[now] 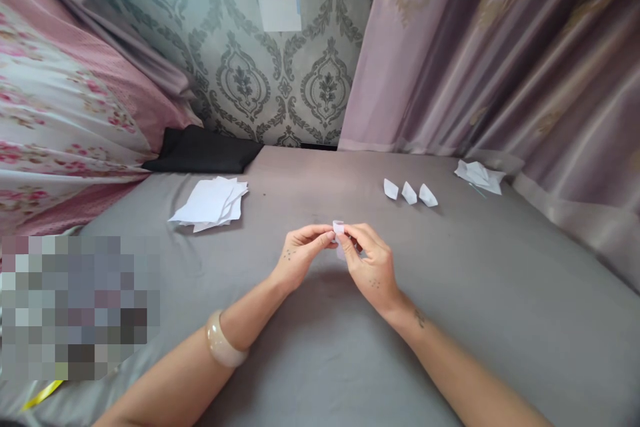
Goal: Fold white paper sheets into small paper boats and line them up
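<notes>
A small folded piece of white paper (339, 227) is pinched between both hands, above the middle of the grey sheet. My left hand (306, 252) grips its left side with thumb and fingertips. From the other side, my right hand (371, 261) holds it the same way, thumb against the paper. Fingers cover much of the paper, so its exact shape is hard to make out. Beyond the right hand, three small folded paper pieces (409, 193) stand in a row. Left of the hands lies a loose stack of white paper sheets (210, 203).
A folded black cloth (205, 150) lies at the back left. More crumpled-looking white paper (479, 177) sits at the far right by the mauve curtain (450, 47). Floral fabric (60, 100) hangs on the left. A yellow strip (43, 395) shows below a blurred-out patch at lower left.
</notes>
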{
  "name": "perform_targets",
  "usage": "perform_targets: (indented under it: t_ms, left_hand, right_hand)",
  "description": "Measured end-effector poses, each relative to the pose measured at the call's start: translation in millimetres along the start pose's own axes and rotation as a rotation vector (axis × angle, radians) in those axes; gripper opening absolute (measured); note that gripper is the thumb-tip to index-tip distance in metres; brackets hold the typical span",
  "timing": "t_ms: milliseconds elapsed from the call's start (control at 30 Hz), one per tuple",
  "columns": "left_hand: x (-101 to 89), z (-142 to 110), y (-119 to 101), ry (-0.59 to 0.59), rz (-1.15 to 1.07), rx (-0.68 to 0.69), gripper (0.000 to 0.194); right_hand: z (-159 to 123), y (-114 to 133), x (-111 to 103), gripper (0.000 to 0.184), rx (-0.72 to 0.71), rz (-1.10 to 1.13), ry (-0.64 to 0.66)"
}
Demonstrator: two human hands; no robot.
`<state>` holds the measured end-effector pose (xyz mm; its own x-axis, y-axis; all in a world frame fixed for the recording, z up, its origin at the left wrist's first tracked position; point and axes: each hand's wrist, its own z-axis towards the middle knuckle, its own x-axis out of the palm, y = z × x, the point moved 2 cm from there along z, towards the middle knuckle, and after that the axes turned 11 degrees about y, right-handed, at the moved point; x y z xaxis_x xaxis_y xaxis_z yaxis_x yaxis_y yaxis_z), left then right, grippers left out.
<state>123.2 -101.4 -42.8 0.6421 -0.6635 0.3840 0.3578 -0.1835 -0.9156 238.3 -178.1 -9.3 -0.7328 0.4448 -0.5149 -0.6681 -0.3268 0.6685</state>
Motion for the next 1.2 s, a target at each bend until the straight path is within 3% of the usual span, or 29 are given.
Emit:
perform_targets:
  t_ms: [267, 367, 533, 700, 967, 1200]
  left_hand:
    - [1.3, 0, 0, -0.039, -0.041, -0.065, 0.023]
    - [1.2, -1, 1, -0.049, -0.077, -0.091, 0.023]
    - [-0.3, 0, 4, -0.070, -0.088, -0.119, 0.025]
    - [-3.1, 1, 7, -0.076, -0.090, -0.121, 0.025]
    - [-0.9, 0, 5, -0.015, -0.082, -0.107, 0.025]
    - [-0.2, -1, 5, -0.034, -0.034, -0.131, 0.024]
  right_hand:
    - [-3, -8, 5, 0.017, 0.152, -0.027, -0.083]
    - [-3, -7, 6, 0.010, 0.082, -0.087, -0.083]
    - [-2, -8, 7, 0.020, -0.020, -0.127, -0.032]
    - [-2, -10, 9, 0.023, -0.034, -0.109, -0.019]
    - [0, -8, 9, 0.015, 0.106, 0.044, -0.009]
    - [3, -11, 8, 0.012, 0.309, 0.231, 0.012]
